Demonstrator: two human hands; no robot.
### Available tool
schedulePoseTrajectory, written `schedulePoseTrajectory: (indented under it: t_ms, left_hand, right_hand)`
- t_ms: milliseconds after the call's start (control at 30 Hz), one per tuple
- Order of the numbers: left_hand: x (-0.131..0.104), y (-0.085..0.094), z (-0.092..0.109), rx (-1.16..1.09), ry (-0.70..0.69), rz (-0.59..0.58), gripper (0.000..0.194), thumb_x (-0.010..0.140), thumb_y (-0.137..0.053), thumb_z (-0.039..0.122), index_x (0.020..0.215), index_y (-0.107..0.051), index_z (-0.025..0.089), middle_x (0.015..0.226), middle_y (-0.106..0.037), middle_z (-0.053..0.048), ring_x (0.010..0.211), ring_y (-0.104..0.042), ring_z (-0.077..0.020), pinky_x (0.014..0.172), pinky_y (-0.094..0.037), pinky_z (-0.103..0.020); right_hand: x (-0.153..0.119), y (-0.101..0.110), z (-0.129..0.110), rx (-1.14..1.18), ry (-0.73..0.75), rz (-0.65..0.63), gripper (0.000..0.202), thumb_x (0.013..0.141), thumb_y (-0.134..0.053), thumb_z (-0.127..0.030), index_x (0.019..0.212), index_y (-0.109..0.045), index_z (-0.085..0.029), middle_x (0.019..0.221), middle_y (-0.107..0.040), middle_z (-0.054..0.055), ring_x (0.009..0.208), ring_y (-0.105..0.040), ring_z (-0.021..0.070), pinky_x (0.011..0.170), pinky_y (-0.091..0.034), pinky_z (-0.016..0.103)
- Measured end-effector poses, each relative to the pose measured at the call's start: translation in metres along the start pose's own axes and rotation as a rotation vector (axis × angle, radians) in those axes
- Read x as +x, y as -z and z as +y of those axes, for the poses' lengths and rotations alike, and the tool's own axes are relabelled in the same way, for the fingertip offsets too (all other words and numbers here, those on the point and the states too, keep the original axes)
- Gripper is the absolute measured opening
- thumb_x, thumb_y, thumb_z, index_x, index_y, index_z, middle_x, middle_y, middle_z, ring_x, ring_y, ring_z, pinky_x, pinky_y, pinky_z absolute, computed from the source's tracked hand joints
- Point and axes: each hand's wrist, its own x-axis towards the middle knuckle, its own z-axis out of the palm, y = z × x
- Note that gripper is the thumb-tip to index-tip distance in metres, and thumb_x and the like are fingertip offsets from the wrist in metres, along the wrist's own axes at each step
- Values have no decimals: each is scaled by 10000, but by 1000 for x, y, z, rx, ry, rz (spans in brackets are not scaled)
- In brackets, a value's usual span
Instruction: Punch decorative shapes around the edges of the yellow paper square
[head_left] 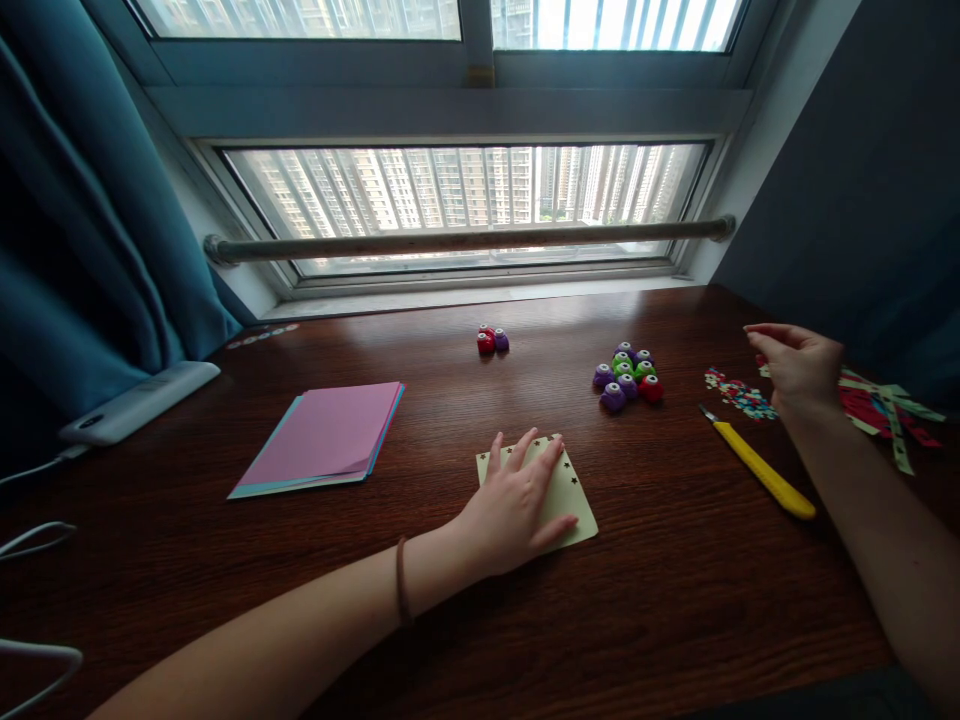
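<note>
My left hand [511,505] lies flat with spread fingers on a pale yellow paper card [564,505]. Small star-shaped cutouts run along the card's far and right edges; my palm and fingers cover much of the rest. Over on the right, my right hand [806,365] is raised above the table, its thumb and fingers pinched together. Whatever is in the pinch is too small to make out. Near it lies a scatter of tiny coloured paper bits [742,395]. A yellow-handled craft knife [765,470] rests below them, its blade pointing away.
Several small purple, green and red craft punches [626,378] are grouped beyond the card, with a smaller cluster of punches [491,340] farther back. Coloured paper sheets [319,435] are stacked at left. Paper strips [892,405] lie at far right, a white power bank [142,402] at far left.
</note>
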Motion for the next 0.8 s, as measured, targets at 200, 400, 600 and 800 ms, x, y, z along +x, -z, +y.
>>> schedulePoseTrajectory:
  t_ms: [200, 400, 600, 800]
  left_hand:
    - [0, 0, 0, 0, 0, 0, 718, 840, -431, 532, 1390, -189, 138, 1420, -326, -92, 1337, -132, -323, 1053, -53, -608]
    - [-1, 1, -1, -8, -10, 5, 726, 836, -433, 537, 1386, -197, 126, 1415, -333, -104, 1337, -138, -320, 1056, -61, -602]
    - [-3, 0, -2, -38, -20, 31, 734, 831, -443, 540, 1388, -193, 132, 1392, -370, -109, 1331, -155, -329, 1053, -73, -605]
    - [-4, -2, -3, -48, -19, 49, 720, 843, -428, 533, 1395, -178, 145, 1410, -344, -97, 1335, -144, -327, 1053, -91, -605]
  right_hand:
    - [-18, -4, -16, -91, 120, -91, 193, 715, -634, -165, 886, -698, -104, 753, -669, 114, 581, -565, 136, 511, -401, 238]
    - [-63, -21, -61, -205, 342, -356, 140, 750, -605, -220, 849, -689, -168, 718, -657, 43, 604, -584, 153, 543, -428, 244]
    - [-101, -81, -105, -270, 587, -797, 104, 764, -596, -185, 838, -669, -186, 836, -654, 24, 737, -610, 169, 699, -460, 262]
    - [-134, -178, -123, -348, 649, -989, 290, 810, -550, -118, 1092, -594, -173, 1086, -599, 85, 957, -571, 213, 842, -432, 296]
